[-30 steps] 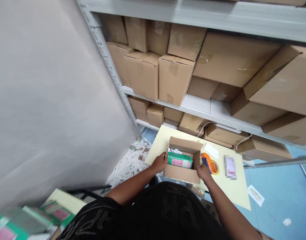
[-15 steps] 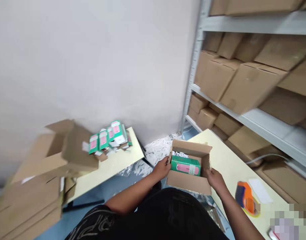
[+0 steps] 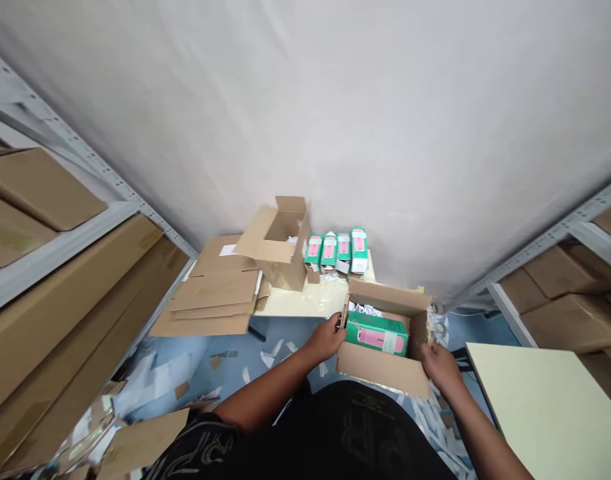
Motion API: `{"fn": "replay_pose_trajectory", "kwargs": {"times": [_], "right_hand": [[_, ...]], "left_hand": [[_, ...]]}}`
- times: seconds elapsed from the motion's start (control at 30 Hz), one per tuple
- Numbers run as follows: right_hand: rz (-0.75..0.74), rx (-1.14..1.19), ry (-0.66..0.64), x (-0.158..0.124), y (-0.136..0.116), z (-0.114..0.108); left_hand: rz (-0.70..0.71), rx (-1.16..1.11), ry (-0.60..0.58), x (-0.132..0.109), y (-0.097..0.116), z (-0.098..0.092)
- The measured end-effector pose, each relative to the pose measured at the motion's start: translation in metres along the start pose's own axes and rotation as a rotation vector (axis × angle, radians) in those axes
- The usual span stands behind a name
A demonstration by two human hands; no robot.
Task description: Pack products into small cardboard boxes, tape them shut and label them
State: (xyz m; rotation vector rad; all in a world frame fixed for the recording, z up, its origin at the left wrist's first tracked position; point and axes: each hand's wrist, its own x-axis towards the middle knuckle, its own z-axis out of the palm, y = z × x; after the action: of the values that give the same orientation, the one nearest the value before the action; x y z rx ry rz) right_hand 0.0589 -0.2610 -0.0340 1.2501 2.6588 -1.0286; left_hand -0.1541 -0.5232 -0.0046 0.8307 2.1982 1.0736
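An open cardboard box [image 3: 385,369] is held up in front of my body, above the floor. My left hand [image 3: 328,338] grips its left wall, fingers curled round the edge. On the opposite side my right hand [image 3: 439,365] is closed on the right wall near the front corner. Inside the box lies a green carton [image 3: 355,327] printed with a pink bottle. White shredded paper [image 3: 366,309] shows behind that carton. Part of the box's interior on the right is in shadow.
Against the wall, a cream table [image 3: 305,303] bears several green cartons [image 3: 329,250], another open cardboard box [image 3: 284,270] and stacked flat cardboard [image 3: 215,293]. A second table [image 3: 545,400] stands right. Shelves with boxes [image 3: 560,320] flank both sides. Paper scraps [image 3: 268,357] litter the floor.
My view has swung left, from the right-hand table and shelves toward the table at the wall. The box has travelled along, still held in both hands with the green carton inside.
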Motion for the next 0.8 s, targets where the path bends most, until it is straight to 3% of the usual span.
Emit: {"fn": "replay_pose_trajectory", "kwargs": {"times": [0.13, 0.23, 0.33, 0.43, 0.53, 0.63, 0.7, 0.8], "right_hand": [[-0.071, -0.055, -0.023, 0.018, -0.084, 0.057], [-0.088, -0.073, -0.048, 0.026, -0.13, 0.092], [-0.082, -0.071, -0.052, 0.03, -0.157, 0.119], [-0.065, -0.065, -0.079, 0.033, -0.17, 0.137], [-0.056, -0.054, -0.117, 0.037, -0.179, 0.15], [-0.06, -0.041, -0.135, 0.045, -0.186, 0.161], [-0.061, -0.03, -0.145, 0.053, -0.192, 0.167], [-0.055, -0.004, -0.164, 0.07, -0.199, 0.173]], "left_hand": [[-0.064, 0.027, 0.06, -0.011, -0.059, -0.077], [-0.074, 0.069, 0.024, -0.019, -0.089, -0.128], [-0.101, 0.24, -0.047, -0.02, -0.099, -0.182], [-0.108, 0.452, 0.009, 0.0, -0.091, -0.24], [0.014, 0.46, 0.149, 0.049, -0.078, -0.294], [0.099, 0.447, 0.169, 0.123, -0.073, -0.331], [0.018, 0.486, 0.112, 0.175, -0.076, -0.343], [-0.115, 0.479, 0.006, 0.24, -0.092, -0.342]]}}
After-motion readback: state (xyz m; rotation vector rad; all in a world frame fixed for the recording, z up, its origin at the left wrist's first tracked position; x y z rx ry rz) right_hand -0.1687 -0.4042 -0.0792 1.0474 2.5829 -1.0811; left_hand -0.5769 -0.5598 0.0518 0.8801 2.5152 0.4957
